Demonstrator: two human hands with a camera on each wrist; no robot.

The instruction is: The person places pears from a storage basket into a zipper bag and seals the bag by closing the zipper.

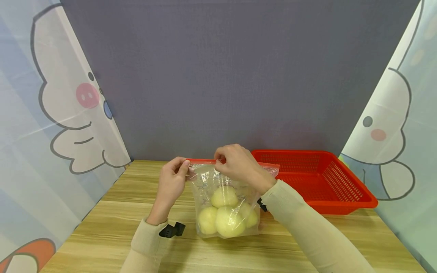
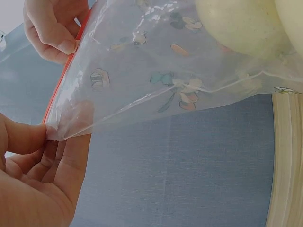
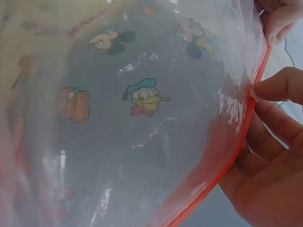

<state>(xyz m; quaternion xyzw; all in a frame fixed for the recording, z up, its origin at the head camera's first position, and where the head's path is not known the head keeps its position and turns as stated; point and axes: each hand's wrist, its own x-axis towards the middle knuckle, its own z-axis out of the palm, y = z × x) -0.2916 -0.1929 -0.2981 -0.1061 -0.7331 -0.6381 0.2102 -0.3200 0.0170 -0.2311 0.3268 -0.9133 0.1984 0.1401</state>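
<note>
A clear zip bag (image 1: 205, 185) with a red zip strip (image 1: 201, 161) along its top stands upright above the wooden table. Several round, pale yellow-green fruits (image 1: 230, 222) lie in its lower part. My left hand (image 1: 172, 180) pinches the bag's top left corner between thumb and fingers. Farther right along the strip, my right hand (image 1: 239, 163) pinches the zip. In the right wrist view a small pale slider (image 3: 254, 92) shows at the right thumb. Cartoon prints (image 3: 144, 98) decorate the plastic.
A red plastic basket (image 1: 341, 203) with slotted sides sits on the table (image 1: 112, 223) to the right, partly behind the bag and right forearm. A grey panel (image 1: 218, 76) rises at the back, with cartoon-printed curtains (image 1: 392, 113) on both sides.
</note>
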